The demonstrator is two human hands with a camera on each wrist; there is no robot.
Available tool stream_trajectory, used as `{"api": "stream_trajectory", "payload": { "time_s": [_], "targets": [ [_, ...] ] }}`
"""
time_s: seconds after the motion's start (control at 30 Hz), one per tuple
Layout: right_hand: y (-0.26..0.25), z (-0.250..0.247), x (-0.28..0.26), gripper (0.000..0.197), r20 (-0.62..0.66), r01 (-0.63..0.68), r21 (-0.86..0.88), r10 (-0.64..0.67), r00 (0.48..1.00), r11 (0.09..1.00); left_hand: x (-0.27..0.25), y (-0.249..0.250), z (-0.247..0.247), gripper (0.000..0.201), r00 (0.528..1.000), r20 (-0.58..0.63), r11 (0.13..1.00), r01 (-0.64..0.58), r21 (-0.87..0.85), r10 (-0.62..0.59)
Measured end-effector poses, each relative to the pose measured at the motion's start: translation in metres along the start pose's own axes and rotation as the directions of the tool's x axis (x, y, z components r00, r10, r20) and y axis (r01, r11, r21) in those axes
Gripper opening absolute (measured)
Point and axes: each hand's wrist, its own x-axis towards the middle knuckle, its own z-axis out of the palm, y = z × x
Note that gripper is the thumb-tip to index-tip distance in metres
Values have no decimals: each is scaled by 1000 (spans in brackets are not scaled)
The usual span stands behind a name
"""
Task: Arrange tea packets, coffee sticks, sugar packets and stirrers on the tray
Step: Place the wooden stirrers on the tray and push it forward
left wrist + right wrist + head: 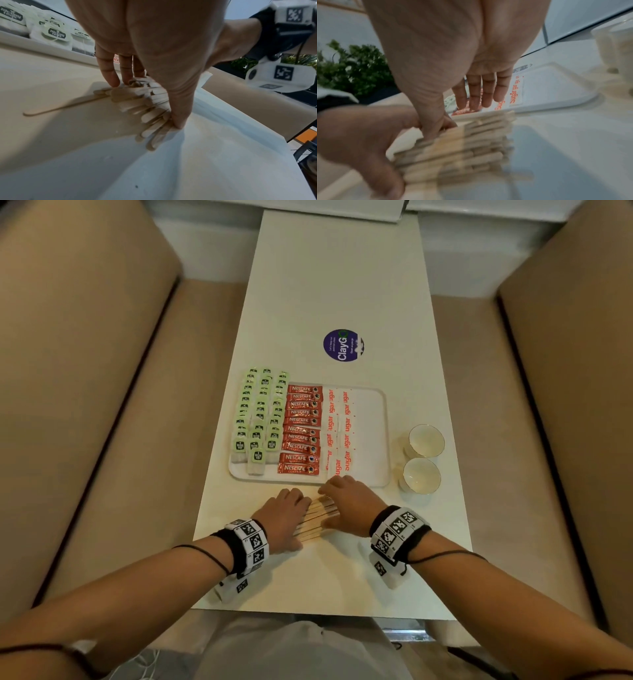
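Wrist bands (251,542): black straps bearing white blocks with black square-pattern markers, one on each forearm, at 6 o'clock on the table.
Left hand (282,520): fingers straight and close together, palm down; thumb tip and fingertips press on the left ends of the stirrers; it grips nothing.
Right hand (349,510): fingers straight, lying together, flat against the right ends of the same bundle; nothing pinched.
Stirrers (317,518): flat, pale wooden sticks with rounded ends, in a loose side-by-side bundle on the table between the two hands, just off the near edge of the tray at 6 o'clock.
Stray stirrer (65,106): one stick lying apart from the bundle, seen only in the left wrist view.
Tray (375,440): white, rectangular, rounded corners, low raised rim; its right part is bare.
Tea packets (258,419): pale green and white sachets in three overlapping columns, at the tray's 9 o'clock side.
Coffee sticks (303,429): glossy red sachets with white lettering, one column, right of the tea.
Sugar packets (339,429): white paper, orange print, two overlapping columns, centre of tray.
Cups (424,441): two white, thin-rimmed, off the tray at 3 o'clock.
Sticker (343,345): round, purple, at 12 o'clock beyond the tray.
Table (342,285): long, smooth, white, between tan upholstered benches (85,371).
Right wrist view: blurred; green foliage (351,67) in the background, unseen from the head.
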Motion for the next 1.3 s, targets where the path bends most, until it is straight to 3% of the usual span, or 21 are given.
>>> {"api": "stream_trajectory", "payload": {
  "time_s": [0.1,0.2,0.43,0.63,0.9,1.3],
  "targets": [
    [2,17,0,90,18,111,-100,-110,994,989,0,0,-1,73,1000,1,1000,-2,16,1],
    [3,34,2,98,45,133,-175,-127,991,976,-1,0,-2,73,1000,5,1000,-4,14,4],
    [1,44,9,54,-68,129,-180,-143,987,975,-7,-1,0,57,1000,-7,1000,-10,-28,10],
    [0,39,9,35,-96,122,-87,-130,987,989,-3,-2,-7,40,998,-55,990,19,-139,-27],
    [2,35,8,26,-80,131,-108,-140,987,985,-2,-4,-6,31,996,-83,991,1,-133,-13],
    [3,33,9,31,10,195,-170,-196,981,966,2,-1,-6,26,996,-85,994,-13,-108,3]
  ]
}}
